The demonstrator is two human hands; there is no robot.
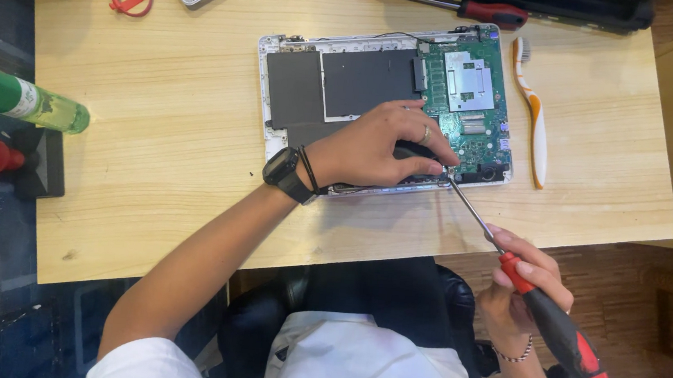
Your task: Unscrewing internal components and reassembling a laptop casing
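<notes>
While the opened laptop base (386,103) lies near the far edge of the wooden table (177,141), toward its right half, it is pressed down by the left hand (381,148), which is laid flat over the near edge of the casing with the fingers loosely curved and close together, the fingertips resting just beside the green circuit board (476,104) (a ring is seen on one finger, a dark watch (285,172) at the wrist). A long screwdriver (543,307) with a red and black handle is gripped by the right hand (520,285), the fingers closed around the red collar of the handle, off the near edge of the table. Its metal shaft is angled up to the near right corner of the casing, where the tip meets the board beside the left fingertips. An orange and white toothbrush (535,109) lies just right of the casing, and a second screwdriver (453,5) beyond it at the far edge. A green bottle (16,96) lies at the left edge.
</notes>
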